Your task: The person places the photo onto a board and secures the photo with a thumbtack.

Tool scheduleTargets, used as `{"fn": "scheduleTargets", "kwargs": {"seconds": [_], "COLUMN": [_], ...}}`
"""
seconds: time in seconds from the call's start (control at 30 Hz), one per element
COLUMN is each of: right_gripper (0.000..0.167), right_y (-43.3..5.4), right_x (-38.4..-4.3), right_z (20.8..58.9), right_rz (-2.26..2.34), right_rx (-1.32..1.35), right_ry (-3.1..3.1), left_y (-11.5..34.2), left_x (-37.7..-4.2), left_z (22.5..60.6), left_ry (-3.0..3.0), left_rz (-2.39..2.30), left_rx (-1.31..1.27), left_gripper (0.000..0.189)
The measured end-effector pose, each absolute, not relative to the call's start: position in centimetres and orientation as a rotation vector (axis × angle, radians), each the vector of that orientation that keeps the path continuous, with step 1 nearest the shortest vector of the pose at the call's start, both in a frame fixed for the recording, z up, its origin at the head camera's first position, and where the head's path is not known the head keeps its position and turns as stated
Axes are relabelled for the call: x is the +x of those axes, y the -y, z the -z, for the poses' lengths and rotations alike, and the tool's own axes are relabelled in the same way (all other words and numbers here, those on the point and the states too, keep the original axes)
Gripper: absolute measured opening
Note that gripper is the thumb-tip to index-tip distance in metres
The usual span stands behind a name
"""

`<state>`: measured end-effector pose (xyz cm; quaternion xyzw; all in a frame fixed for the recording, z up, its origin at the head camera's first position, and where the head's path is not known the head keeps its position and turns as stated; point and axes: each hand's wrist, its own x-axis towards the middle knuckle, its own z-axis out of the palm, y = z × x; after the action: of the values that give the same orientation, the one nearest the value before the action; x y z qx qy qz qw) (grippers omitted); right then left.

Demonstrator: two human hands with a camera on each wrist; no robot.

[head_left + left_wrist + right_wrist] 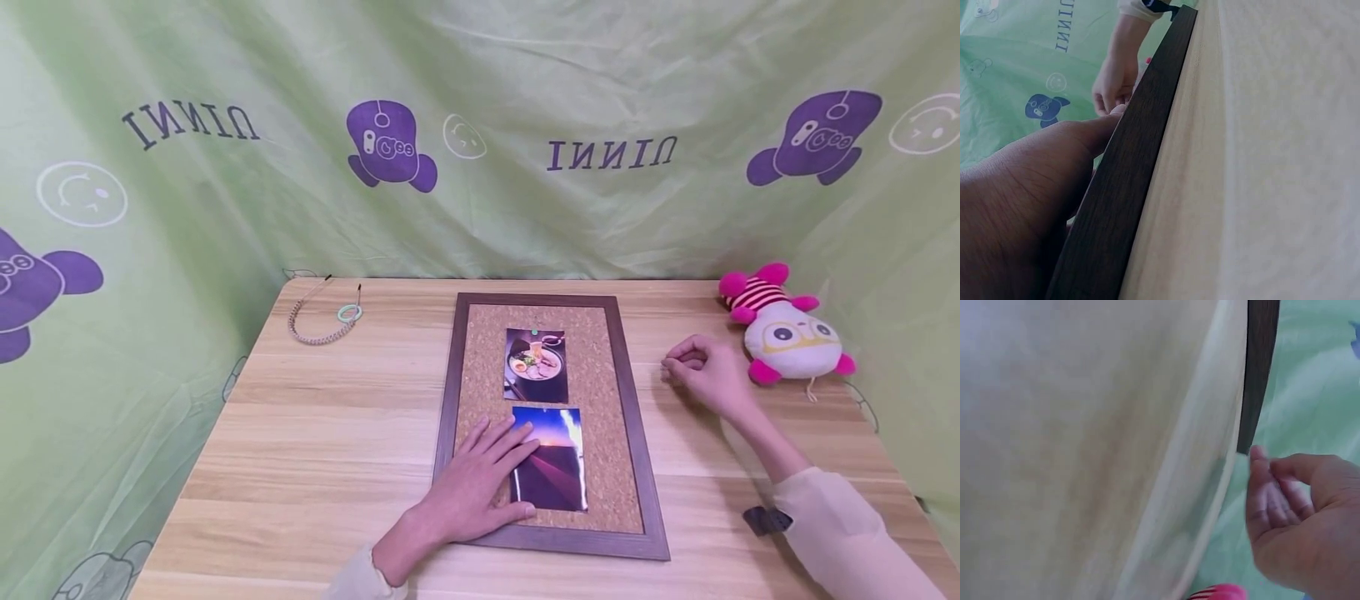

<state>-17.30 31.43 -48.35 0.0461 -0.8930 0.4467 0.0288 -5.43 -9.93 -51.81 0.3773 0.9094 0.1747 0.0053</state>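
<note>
My left hand (480,483) lies with spread fingers over the lower left of a framed cork board (607,417). Its fingertips rest on a glossy sunset photo (558,467), and the thumb lies along its bottom edge. Above that, a ramen photo (536,367) hangs from a green pushpin (534,332) at its top. My right hand (708,375) is off the board's right side, fingers curled and thumb tip near the index fingertip. A small clear thing (665,374) shows right at those fingertips; I cannot tell whether they pinch it.
A plush toy (795,333) with pink limbs lies at the table's back right, close to my right hand. At the back left sit a beaded headband (322,337) and a mint-green ring (349,313). Green printed curtains (487,225) surround the wooden table (337,450).
</note>
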Motion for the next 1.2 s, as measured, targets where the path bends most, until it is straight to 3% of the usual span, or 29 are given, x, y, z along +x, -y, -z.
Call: {"fn": "scheduleTargets", "kwargs": {"seconds": [0.53,0.77,1.2], "right_gripper": [0.018,0.011,0.016], "right_y": [-24.4,-21.8,-18.0], "right_x": [-12.3,-11.8,-12.7], "right_z": [45.9,45.9,44.9], "right_rz": [-1.825,-1.875,-2.090], "right_rx": [0.290,0.434,0.446], "right_ry": [2.537,2.493,2.680], "left_y": [9.9,9.9,10.0], "left_x": [-5.4,-5.4,-5.5], "left_z": [51.8,51.9,51.8], "left_ry": [-2.859,-2.872,-2.857], "left_rz": [-0.574,-0.562,-0.543], "left_rx": [1.196,1.197,1.185], "left_gripper": [0.084,0.084,0.085]}}
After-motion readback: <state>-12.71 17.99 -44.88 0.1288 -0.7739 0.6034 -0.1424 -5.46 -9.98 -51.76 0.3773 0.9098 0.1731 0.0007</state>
